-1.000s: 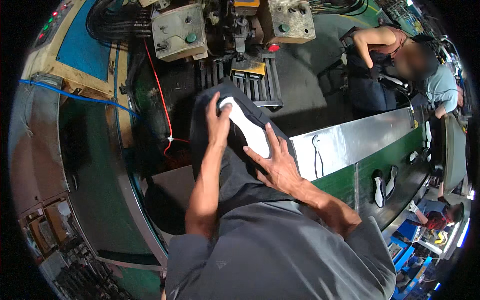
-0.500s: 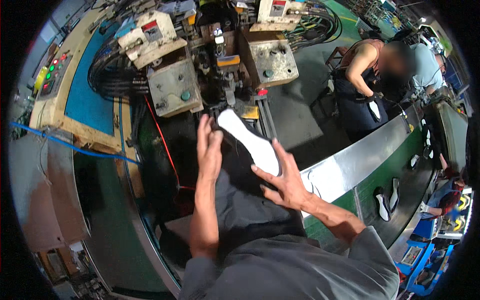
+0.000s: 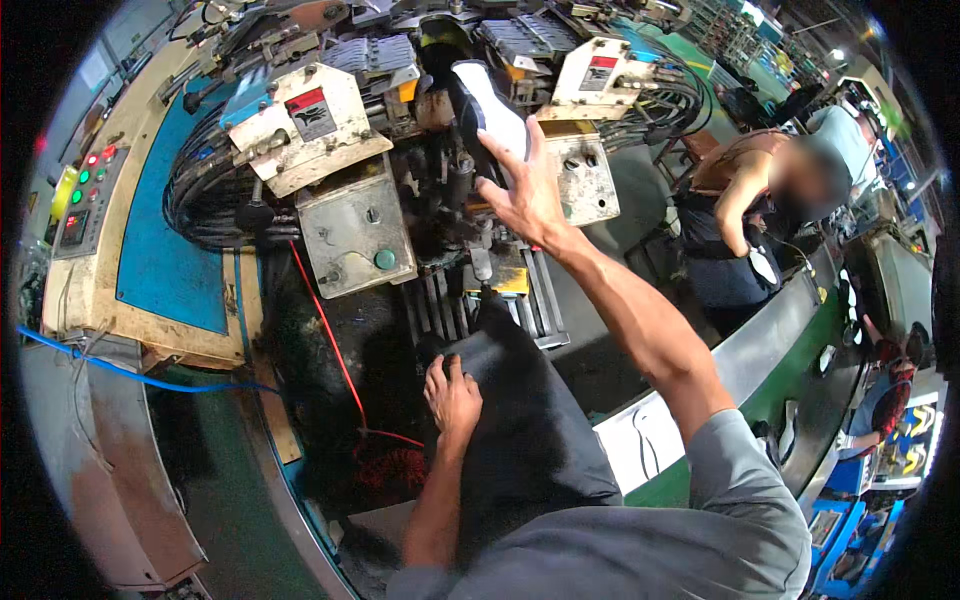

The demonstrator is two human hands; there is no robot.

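A dark shoe upper (image 3: 494, 112) with its white underside turned up is held out at the machine's middle, toe end toward me. My right hand (image 3: 524, 192) is closed on its near end, thumb and fingers at the sides. The shoe's far end is next to the machine's dark central opening (image 3: 443, 45). My left hand (image 3: 455, 400) lies on my dark trouser leg at the knee, fingers loosely bent and apart, holding nothing.
Worn machine boxes with green knobs (image 3: 357, 235) flank the centre. A control panel (image 3: 85, 200) with lit buttons is at left, near a blue hose (image 3: 150, 378). At right, a co-worker (image 3: 735, 200) handles a shoe beside a green conveyor (image 3: 665, 488) carrying shoe parts.
My right hand has carried the shoe upper away from my lap, forward to the machine. My left hand has left the shoe's side and dropped onto my knee. The view has tilted upward.
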